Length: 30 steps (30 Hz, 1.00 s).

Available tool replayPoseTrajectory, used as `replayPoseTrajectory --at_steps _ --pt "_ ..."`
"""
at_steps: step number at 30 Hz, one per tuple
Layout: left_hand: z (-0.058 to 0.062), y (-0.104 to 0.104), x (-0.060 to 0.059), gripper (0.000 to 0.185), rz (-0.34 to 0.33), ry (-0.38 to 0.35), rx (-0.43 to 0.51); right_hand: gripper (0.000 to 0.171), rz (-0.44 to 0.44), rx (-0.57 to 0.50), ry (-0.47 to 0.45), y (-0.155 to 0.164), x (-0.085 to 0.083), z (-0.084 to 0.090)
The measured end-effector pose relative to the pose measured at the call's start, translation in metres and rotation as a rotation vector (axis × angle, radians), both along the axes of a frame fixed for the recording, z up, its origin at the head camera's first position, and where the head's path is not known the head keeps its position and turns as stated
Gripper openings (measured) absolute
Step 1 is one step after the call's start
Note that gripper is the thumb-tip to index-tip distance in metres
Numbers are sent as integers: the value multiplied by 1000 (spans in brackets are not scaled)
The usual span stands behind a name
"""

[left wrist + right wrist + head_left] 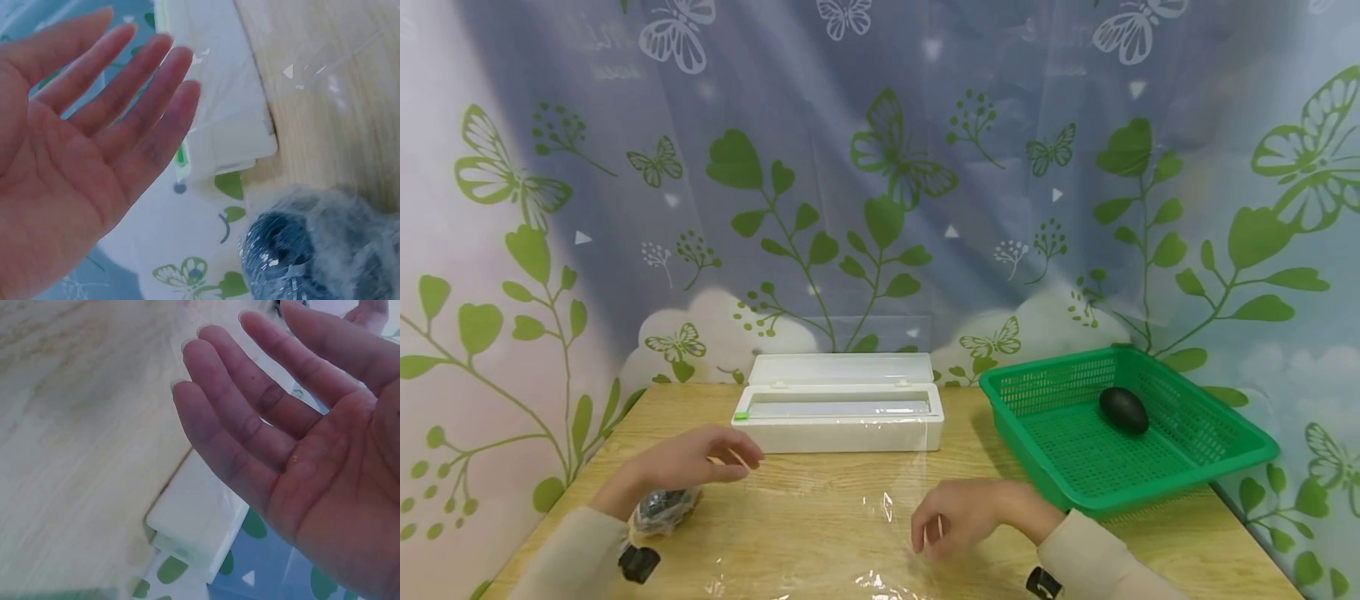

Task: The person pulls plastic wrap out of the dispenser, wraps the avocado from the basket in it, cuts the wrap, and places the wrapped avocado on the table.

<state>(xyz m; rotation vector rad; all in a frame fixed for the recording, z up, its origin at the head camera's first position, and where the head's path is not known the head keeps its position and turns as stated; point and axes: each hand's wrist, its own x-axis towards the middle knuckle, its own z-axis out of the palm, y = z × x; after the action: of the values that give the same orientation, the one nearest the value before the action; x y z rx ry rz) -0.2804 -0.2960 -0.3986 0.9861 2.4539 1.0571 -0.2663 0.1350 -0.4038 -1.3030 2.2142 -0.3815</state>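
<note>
Head view shows my left hand hovering above the table with fingers straight and loose, holding nothing; the left wrist view confirms an open palm with the fingers spread. Just beneath that wrist lies a dark round thing already bundled in cling film, the wrapped fruit, resting on the wood near the table's left edge. My right hand hangs over the near part of a clear sheet of cling film; its fingers droop relaxed, and the right wrist view shows them straight and empty, so I grip nothing there either. Whether my fingertips touch the film I cannot tell. The sheet lies flat on the table, running from the white film box, whose lid stands open behind it, toward me. To the right, well apart from my hands, sits a green basket with one dark unwrapped fruit in it. As I judge it, one piece is wrapped and done, a fresh sheet is pulled out, and the basket's fruit is not yet wrapped.
</note>
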Motion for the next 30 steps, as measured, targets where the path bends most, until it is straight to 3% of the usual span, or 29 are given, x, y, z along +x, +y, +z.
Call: replayPoseTrajectory --at_steps 8,11,20,26,30 --pt "14 -14 -19 43 298 -18 94 15 -1 -10 7 6 -3 8" --pt "18 -17 -29 47 371 -34 116 14 -9 -6 -3 6 -4 7" --pt "11 -21 -62 53 492 -204 103 15 -12 -2 2 5 -4 7" --pt "3 -21 -83 57 532 -343 87 14 -30 6 -8 4 -5 9" --pt "-2 -19 -92 59 574 -396 84 14 -48 9 -29 5 -5 9"
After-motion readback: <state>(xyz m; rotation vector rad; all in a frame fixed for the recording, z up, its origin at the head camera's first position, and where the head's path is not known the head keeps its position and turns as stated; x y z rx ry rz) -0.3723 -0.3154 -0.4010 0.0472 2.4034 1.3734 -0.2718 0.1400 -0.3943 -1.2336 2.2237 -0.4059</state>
